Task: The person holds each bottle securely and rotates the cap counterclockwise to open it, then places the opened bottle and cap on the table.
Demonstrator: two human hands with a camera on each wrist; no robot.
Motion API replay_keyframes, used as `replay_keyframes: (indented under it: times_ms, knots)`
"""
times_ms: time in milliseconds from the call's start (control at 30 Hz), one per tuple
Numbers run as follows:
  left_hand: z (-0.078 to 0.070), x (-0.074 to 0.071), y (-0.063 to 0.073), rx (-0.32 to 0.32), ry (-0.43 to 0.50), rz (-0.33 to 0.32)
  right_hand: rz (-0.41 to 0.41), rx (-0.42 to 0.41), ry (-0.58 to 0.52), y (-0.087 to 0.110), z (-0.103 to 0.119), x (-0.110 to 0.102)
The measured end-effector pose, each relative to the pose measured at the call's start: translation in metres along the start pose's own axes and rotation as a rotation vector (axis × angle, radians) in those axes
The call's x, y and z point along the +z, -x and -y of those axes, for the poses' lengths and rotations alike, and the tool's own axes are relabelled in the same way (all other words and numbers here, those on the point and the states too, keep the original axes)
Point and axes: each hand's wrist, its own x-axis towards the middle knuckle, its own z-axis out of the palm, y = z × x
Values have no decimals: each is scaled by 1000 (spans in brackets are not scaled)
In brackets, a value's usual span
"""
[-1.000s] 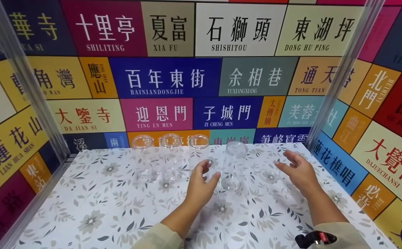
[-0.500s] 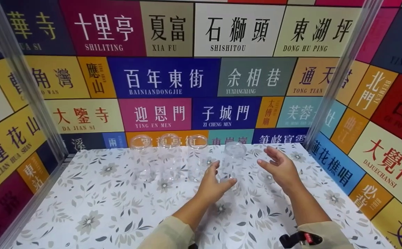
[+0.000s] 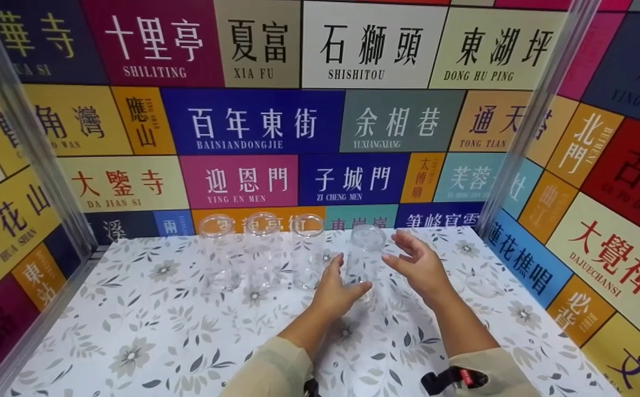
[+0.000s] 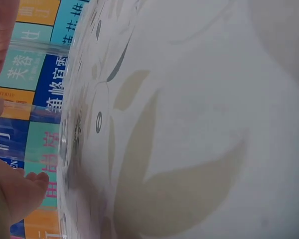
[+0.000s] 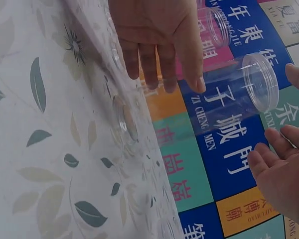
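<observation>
A clear, cylindrical plastic jar (image 3: 362, 260) with a clear lid (image 3: 369, 238) stands upright on the table. My left hand (image 3: 335, 295) is at its left side, fingers extended and thumb in front; whether it touches the jar I cannot tell. To the right of the lid, my right hand (image 3: 421, 270) is raised with bent, spread fingers and holds nothing. In the right wrist view a gap shows between the right hand (image 5: 284, 172) and the lidded jar (image 5: 261, 82). Three similar clear jars, one of them the nearest jar (image 3: 307, 253), stand in a row to the left.
Clear round lids, among them one lid (image 3: 486, 286), lie on the table right of my right hand. A white floral cloth (image 3: 187, 331) covers the table. Behind it rises a colourful panel wall (image 3: 259, 121) with printed lettering, and clear posts (image 3: 49, 138) stand at the corners.
Both hands have come closer to the lidded jar: the left moved right, the right moved left. The lids at the right, previously behind the right hand, now show. The jars stay in place.
</observation>
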Motion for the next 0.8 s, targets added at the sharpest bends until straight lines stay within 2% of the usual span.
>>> replay_keyframes:
  times_ms: [233, 400, 600, 800]
  knots:
    - [2, -1, -5, 24, -19, 25, -1, -16, -25, -7, 5, 15]
    - [6, -1, -8, 73, -31, 19, -2, 2, -34, -10, 8, 20]
    - [7, 1, -13, 67, -27, 15, 5, 27, -34, -15, 5, 23]
    - [4, 0, -9, 68, -22, 10, 9, 29, -50, -14, 6, 23]
